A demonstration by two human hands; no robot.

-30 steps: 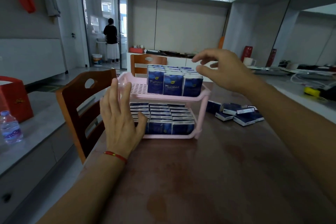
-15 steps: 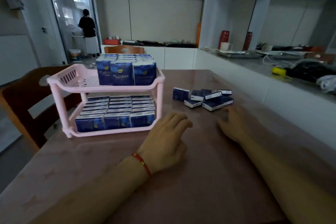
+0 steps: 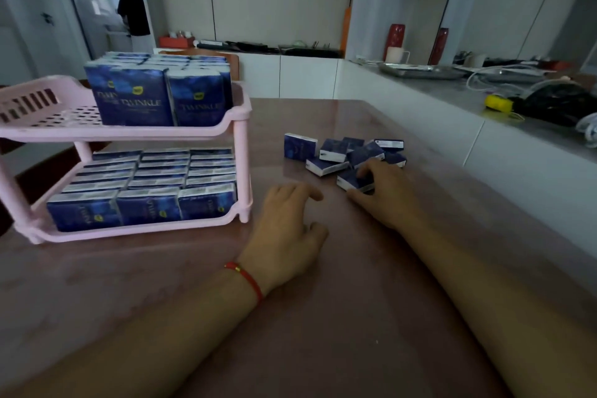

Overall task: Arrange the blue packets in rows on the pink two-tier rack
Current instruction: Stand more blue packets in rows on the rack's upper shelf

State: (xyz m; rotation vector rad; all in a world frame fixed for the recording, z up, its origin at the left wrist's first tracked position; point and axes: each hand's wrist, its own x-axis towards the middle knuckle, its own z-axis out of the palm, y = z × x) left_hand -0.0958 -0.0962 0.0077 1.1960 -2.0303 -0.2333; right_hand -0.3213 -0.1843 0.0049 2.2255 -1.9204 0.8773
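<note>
Blue packets (image 3: 344, 155) lie in a loose heap on the brown table (image 3: 323, 317), to the right of the pink two-tier rack (image 3: 240, 152) and well apart from it. The rack stands near the table's left edge. Its top tier carries upright packets (image 3: 161, 97) in rows toward its right end, while the left part of that tier shows bare slotted floor. Its bottom tier is filled with packets (image 3: 145, 191) in three rows running front to back.

The right hand (image 3: 384, 194) reaches to the heap's nearest side; its fingers and thumb curl round the closest packet (image 3: 350, 181), which lies flat on the table. The left hand (image 3: 287, 229), with a red cord bracelet (image 3: 245, 278) at the wrist, rests palm down on the table between the rack and the heap, fingers relaxed and slightly bent, holding nothing.

Behind the rack, far off, a person (image 3: 134, 14) stands in a doorway.
</note>
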